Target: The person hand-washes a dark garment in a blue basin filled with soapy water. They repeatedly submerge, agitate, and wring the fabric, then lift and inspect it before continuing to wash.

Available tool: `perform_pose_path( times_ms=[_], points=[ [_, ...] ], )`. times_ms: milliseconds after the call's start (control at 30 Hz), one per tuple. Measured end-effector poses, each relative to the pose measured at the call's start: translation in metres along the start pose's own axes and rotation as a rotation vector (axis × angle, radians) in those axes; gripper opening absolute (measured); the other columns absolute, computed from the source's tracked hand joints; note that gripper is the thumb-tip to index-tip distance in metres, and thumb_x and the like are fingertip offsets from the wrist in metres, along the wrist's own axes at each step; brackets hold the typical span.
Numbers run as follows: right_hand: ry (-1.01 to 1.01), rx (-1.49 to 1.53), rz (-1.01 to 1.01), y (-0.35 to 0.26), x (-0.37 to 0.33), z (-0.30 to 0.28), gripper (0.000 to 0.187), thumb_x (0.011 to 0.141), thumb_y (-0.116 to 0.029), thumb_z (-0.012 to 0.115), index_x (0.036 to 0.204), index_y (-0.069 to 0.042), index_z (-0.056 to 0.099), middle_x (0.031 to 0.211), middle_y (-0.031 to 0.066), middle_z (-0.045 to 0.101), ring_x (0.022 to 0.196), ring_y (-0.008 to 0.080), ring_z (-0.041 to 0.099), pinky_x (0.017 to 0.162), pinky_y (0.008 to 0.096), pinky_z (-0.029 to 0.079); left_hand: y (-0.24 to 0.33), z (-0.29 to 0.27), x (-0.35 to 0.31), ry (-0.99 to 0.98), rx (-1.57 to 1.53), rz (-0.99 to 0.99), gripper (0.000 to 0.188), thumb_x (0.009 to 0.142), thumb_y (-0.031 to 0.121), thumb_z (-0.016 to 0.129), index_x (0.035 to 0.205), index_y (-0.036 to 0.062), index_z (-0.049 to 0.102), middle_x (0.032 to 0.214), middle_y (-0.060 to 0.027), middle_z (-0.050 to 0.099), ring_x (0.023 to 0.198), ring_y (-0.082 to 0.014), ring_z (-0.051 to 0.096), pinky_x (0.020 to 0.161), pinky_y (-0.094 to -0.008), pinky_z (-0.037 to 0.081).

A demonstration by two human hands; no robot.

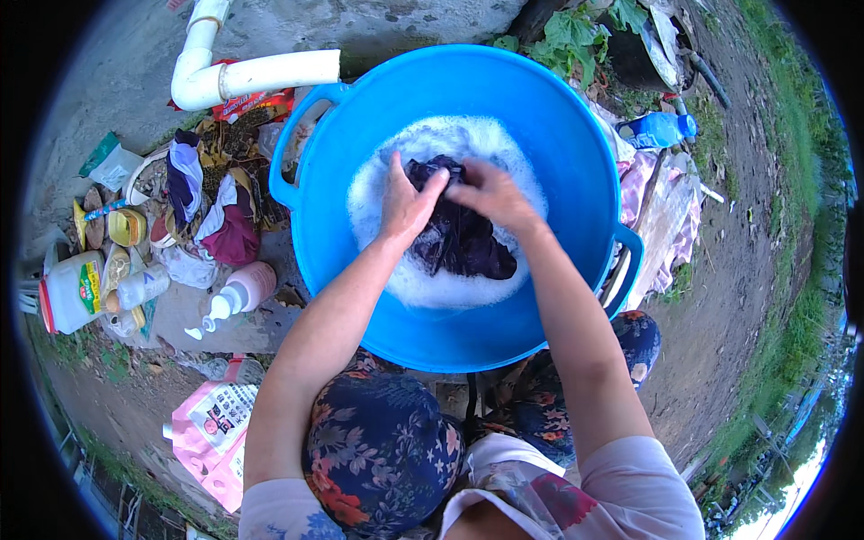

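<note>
A dark, wet garment (468,243) hangs between my hands over white suds (378,171) in a big blue tub (558,135). My left hand (407,200) grips its upper edge with the thumb across the cloth and the index finger raised. On the other side, my right hand (497,193) holds the same bunched top; its fingers are slightly smeared by motion. The two hands almost meet. The garment's lower part drapes onto the foam, and its exact kind is hidden by the folds.
A white pipe (279,74) ends by the tub's left handle. To the left lie a pump bottle (241,292), a white jug (72,292), shoes and a pink bag (211,441). A blue bottle (659,131) and pinkish cloth (637,184) lie to the right.
</note>
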State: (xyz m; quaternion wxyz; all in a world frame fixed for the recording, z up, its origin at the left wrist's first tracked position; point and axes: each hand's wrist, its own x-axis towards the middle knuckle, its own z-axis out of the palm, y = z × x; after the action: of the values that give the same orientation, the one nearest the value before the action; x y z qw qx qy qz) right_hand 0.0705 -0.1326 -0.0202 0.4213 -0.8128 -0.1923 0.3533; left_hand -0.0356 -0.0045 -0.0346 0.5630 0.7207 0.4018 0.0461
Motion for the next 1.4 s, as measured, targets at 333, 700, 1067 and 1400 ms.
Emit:
perform_pose_path(
  times_ms=[333,700,1067,1400],
  points=[
    [0.215,0.927,0.316,-0.056,-0.076,-0.018,0.041,0.072,-0.013,0.077,0.105,0.000,0.057,0.093,0.0100,0.065,0.080,0.0202,0.064,0.073,0.0345,0.052,-0.016,0.013,-0.001,-0.228,-0.110,0.354,0.058,0.098,0.044,0.027,0.135,0.0008,0.040,0.140,-0.0192,0.039,0.131,-0.0306,0.035,0.108,-0.0376,0.027],
    [0.369,-0.473,0.300,-0.020,0.000,-0.047,0.071,0.066,-0.040,0.078,0.116,0.003,0.052,0.108,0.0239,0.059,0.104,0.0376,0.057,0.085,0.0447,0.048,0.021,0.001,-0.022,-0.123,0.393,0.273,0.085,0.082,0.057,0.054,0.142,0.0034,0.028,0.144,-0.0221,0.031,0.135,-0.0375,0.025,0.107,-0.0488,0.022],
    [0.370,-0.373,-0.334,-0.007,-0.067,0.083,0.038,0.070,-0.032,0.072,0.091,-0.003,0.062,0.121,0.0255,0.051,0.109,0.0415,0.051,0.091,0.0481,0.042,-0.047,0.014,-0.026,-0.741,1.295,0.396,0.077,0.086,0.045,0.049,0.147,0.0148,0.014,0.153,-0.0125,0.009,0.139,-0.0322,0.017,0.110,-0.0540,0.017],
    [0.499,-0.071,0.147,0.007,0.043,0.017,0.037,0.078,-0.036,0.066,0.093,-0.002,0.059,0.093,0.0243,0.063,0.089,0.0398,0.061,0.079,0.0472,0.047,-0.009,0.017,-0.006,-0.450,0.442,0.227,0.044,0.072,0.009,0.065,0.115,0.0016,0.054,0.108,-0.0221,0.060,0.103,-0.0401,0.057,0.086,-0.0425,0.046]
  ],
)
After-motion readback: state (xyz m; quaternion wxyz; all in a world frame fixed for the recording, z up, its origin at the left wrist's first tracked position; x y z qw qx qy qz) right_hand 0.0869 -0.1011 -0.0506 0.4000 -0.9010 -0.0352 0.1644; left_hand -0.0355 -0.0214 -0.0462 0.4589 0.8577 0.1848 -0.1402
